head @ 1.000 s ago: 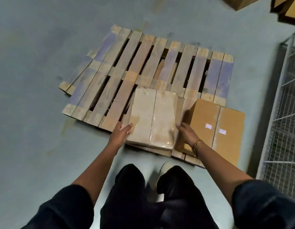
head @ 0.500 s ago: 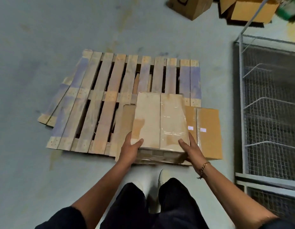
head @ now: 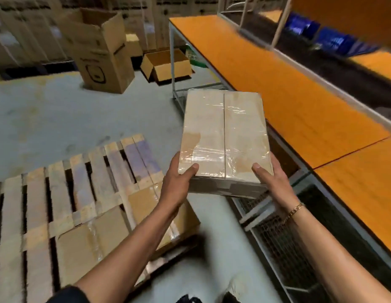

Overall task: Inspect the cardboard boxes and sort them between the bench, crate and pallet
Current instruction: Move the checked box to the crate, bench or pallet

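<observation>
Containers: beyond the fingertips, a tall open brown cardboard carton (head: 100,47) and a low open brown cardboard box (head: 166,64) stand on the floor; their contents cannot be told. The left hand (head: 177,184) and the right hand (head: 271,182) grip the near corners of a pale flat taped cardboard box (head: 224,132), thumbs on top, the other fingers hidden beneath. It is held in the air, between the wooden slatted pallet (head: 80,193) and the orange-topped metal bench (head: 277,95). Glossy clear tape covers its top; a centre seam runs lengthwise.
</observation>
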### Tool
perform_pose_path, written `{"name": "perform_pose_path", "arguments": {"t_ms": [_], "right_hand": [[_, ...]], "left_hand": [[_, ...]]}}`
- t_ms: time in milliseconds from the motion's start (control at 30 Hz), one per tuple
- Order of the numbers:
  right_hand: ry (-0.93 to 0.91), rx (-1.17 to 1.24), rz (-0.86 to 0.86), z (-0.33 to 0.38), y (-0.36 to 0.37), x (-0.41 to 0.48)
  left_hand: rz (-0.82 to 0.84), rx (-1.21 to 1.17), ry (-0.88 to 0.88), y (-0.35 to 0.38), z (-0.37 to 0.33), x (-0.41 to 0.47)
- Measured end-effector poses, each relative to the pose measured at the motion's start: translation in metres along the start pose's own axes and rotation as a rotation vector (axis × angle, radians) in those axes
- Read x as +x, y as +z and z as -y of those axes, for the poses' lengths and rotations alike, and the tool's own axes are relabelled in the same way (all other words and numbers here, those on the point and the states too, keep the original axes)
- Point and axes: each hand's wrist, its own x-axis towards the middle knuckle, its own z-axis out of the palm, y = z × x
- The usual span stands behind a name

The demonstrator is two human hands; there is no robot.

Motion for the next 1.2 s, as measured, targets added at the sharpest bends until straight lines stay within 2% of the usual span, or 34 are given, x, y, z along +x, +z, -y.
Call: {"name": "perform_pose_path", "arguments": {"t_ms": [200, 333, 600, 767, 933, 1133, 1200], "right_hand": [[0.014, 0.045, -0.202, -0.009, -0.149, 0.044], [0.133, 0.131, -0.306, -0.035, -0.225, 0.059], [0.284, 0.12, -0.445, -0.067, -0.288, 0.072], [0.337, 0.128, -0.434, -0.068, -0.315, 0.097], [0.354, 0.043, -0.358, -0.058, -0.329, 0.137], [0.364, 0.006, -0.446, -0.061, -0.336, 0.156], [0.387, -0.016, -0.425, -0.065, -0.341, 0.161]], "left_hand": [[0.158, 0.049, 0.092, 0.15, -0.064, 0.049], [0.306, 0.121, 0.078, 0.231, -0.08, 0.071], [0.588, 0.354, 0.12, 0.319, -0.085, 0.109], [0.744, 0.428, 0.082, 0.351, -0.1, 0.156], [0.723, 0.48, 0.089, 0.387, -0.115, 0.189], [0.62, 0.643, 0.168, 0.41, -0.116, 0.196], [0.615, 0.693, 0.165, 0.411, -0.117, 0.2]]}}
